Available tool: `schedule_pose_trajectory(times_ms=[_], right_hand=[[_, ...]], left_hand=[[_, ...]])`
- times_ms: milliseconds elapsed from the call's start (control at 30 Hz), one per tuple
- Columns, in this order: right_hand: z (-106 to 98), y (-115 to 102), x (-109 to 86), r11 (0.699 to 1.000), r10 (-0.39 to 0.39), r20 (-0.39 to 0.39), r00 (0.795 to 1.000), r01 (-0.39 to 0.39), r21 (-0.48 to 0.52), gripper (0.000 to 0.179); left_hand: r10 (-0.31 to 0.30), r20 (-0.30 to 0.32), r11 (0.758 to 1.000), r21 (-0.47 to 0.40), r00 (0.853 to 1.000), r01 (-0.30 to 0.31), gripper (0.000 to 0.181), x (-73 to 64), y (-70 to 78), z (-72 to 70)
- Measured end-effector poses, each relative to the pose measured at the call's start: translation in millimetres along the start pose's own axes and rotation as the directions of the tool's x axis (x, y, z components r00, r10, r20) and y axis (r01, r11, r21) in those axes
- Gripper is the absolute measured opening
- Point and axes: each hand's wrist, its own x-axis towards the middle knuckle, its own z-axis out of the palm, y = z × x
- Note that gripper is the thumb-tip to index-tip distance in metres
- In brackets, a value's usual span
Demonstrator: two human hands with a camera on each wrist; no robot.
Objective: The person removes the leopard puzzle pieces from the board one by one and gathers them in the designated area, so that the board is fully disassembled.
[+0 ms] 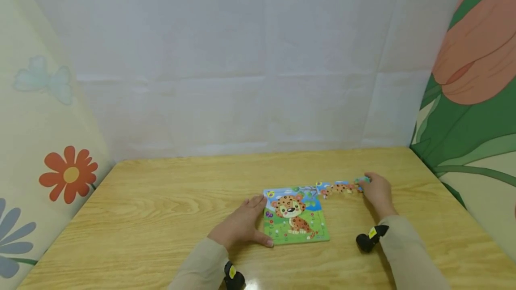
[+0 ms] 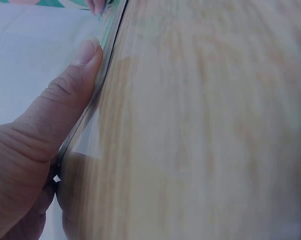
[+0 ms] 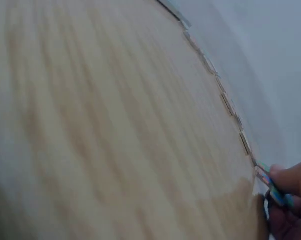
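A square puzzle board [image 1: 296, 232] with a leopard cub picture lies flat on the table. My left hand [image 1: 243, 223] rests at its left side, the thumb [image 2: 83, 65] laid along the lower left edge and the other fingers at the upper left. From the board's upper right corner, a row of joined puzzle pieces [image 1: 338, 188] with leopard spots and blue sky runs to the right. At the far end of that row, my right hand [image 1: 378, 191] pinches a puzzle piece [image 3: 276, 195] between thumb and fingers. The fingers beneath are partly hidden.
The wood-grain table [image 1: 169, 200] extends around the puzzle. A white cloth [image 1: 225, 61] hangs behind it. Flower-printed panels stand at the left [image 1: 24, 133] and right [image 1: 475, 133]. Each wrist wears a black device, such as the right wrist camera [image 1: 367, 241].
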Motion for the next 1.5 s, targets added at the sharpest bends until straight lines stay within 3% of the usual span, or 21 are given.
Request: schedule_pose_trajectory(times_ms=[167,333,567,767,933,1200,1500], right_hand=[[-3.1,-5.9,2.2,0.985,-0.059,0.026,0.998,0.062,-0.163,0.038],[-3.6,-7.6,-0.7,0.982,-0.024,0.035,0.999,0.03,-0.185,0.032],[-3.1,-3.2,-5.9,0.999,0.016,-0.051,0.999,-0.018,-0.041,0.044],[-3.3,-10.7,-14.3,0.995,-0.027,-0.15,0.988,0.041,0.086,0.04],[1.9,-24.3,-21.9,0.969,-0.029,-0.202,0.979,0.078,0.236,0.034],[12.1,-48.4,-37.5,0.932,-0.113,-0.106,0.988,0.142,0.332,0.03],[32.5,-70.0,-51.3,0.917,-0.233,-0.01,0.972,0.223,0.33,0.022]], left_hand=[[0.002,-0.001,1.0,0.003,1.0,-0.002,0.113,0.3,0.0,-0.5],[-0.001,0.001,1.0,0.007,1.0,0.001,0.114,1.0,-0.7,0.1],[0.018,0.005,1.0,0.002,1.0,-0.018,0.113,0.1,-0.8,-0.4],[0.024,0.0,1.0,0.011,1.0,-0.024,0.113,-0.2,-0.5,-0.5],[0.015,0.002,1.0,0.02,1.0,-0.015,0.114,1.1,-0.9,-0.1],[0.017,-0.006,0.999,0.039,1.0,-0.017,0.114,2.8,-0.8,-0.9],[0.013,0.002,0.999,0.03,1.0,-0.013,0.114,3.5,-1.6,-0.3]])
